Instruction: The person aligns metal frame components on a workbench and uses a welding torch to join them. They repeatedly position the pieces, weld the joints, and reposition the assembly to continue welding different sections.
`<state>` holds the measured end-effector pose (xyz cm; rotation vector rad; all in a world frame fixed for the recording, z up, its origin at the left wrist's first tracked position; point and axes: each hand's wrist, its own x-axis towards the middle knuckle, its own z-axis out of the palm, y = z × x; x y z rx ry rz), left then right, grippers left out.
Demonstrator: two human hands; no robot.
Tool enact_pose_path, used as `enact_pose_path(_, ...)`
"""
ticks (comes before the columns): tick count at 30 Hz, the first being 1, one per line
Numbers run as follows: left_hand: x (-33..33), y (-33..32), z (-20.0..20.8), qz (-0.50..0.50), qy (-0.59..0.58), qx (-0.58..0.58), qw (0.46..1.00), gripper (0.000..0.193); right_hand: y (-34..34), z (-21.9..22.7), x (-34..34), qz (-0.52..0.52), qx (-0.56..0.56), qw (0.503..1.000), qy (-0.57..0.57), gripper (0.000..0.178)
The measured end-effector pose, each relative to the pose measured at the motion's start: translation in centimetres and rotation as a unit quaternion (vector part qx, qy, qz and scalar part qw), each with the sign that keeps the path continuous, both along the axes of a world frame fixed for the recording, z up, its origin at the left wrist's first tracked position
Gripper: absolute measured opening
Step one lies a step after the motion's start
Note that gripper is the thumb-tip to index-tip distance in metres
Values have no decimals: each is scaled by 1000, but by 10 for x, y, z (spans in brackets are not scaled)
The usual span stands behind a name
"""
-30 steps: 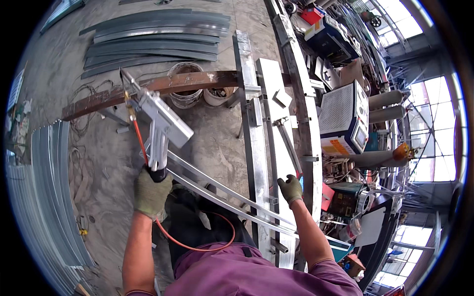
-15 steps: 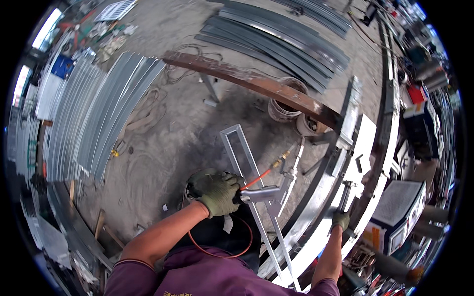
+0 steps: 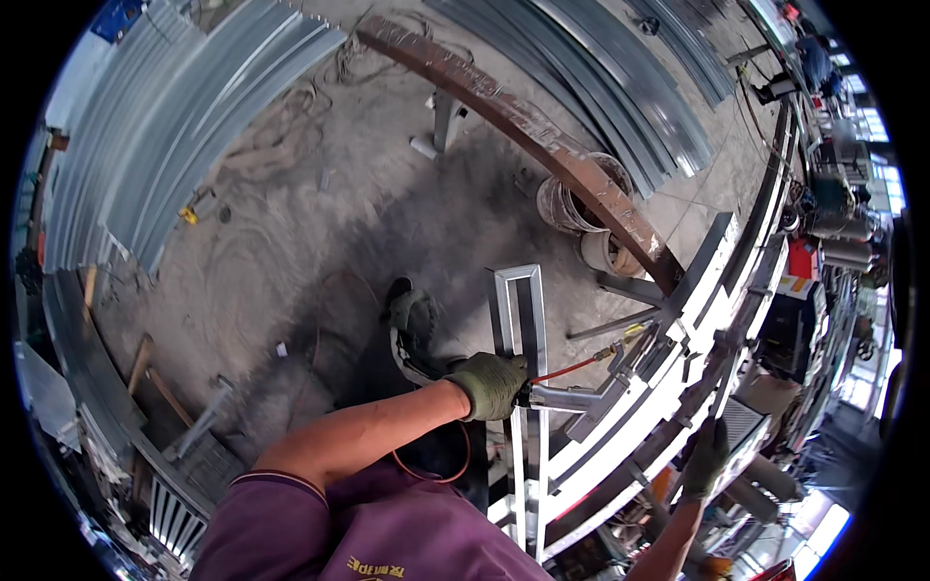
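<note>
My left hand (image 3: 492, 385), in a green work glove, is closed round the dark grip of a silver angled metal tool (image 3: 567, 398), whose exact kind I cannot make out. An orange hose (image 3: 567, 370) with a brass fitting runs beside it. Close by the hand, a narrow rectangular frame of square metal tubing (image 3: 501, 315) stretches toward my body. My right hand (image 3: 705, 457), gloved too, is out to the right beside the long bright steel beam (image 3: 620, 416). Its fingers seem wrapped round a slim dark bar (image 3: 724, 387), partly in shadow.
A rusty brown beam (image 3: 513, 121) crosses ahead, with two dirty buckets (image 3: 560, 205) under its right end. Stacks of grey metal profiles lie at left (image 3: 208, 126) and far ahead (image 3: 581, 68). Boxes and clutter (image 3: 765, 416) line the right side. Wood strips (image 3: 165, 392) lie lower left.
The view has swung round. My left hand, the tool and the tube frame now appear farther right, the tool's end overlapping the bright beam. My right hand appears lower and farther right.
</note>
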<state>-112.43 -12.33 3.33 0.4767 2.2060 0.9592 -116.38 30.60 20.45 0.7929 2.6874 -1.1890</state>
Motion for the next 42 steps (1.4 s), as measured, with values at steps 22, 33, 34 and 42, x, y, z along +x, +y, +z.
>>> enact_pose_path(22, 12, 6, -18, 107, 11, 109, 988, 27, -465, 3, -228, 638, 410, 599, -257, 43)
enact_pose_path(33, 15, 14, -25, 150, -2, 130, 980, 25, -470, -27, -213, 637, 444, 573, -264, 44)
enact_pose_path(34, 15, 14, -25, 149, -9, 132, 980, 25, -461, -38, -212, 622, 445, 591, -257, 43)
enact_pose_path(42, 14, 17, -29, 134, -20, 137, 981, 24, -460, -48, -207, 635, 462, 539, -304, 49)
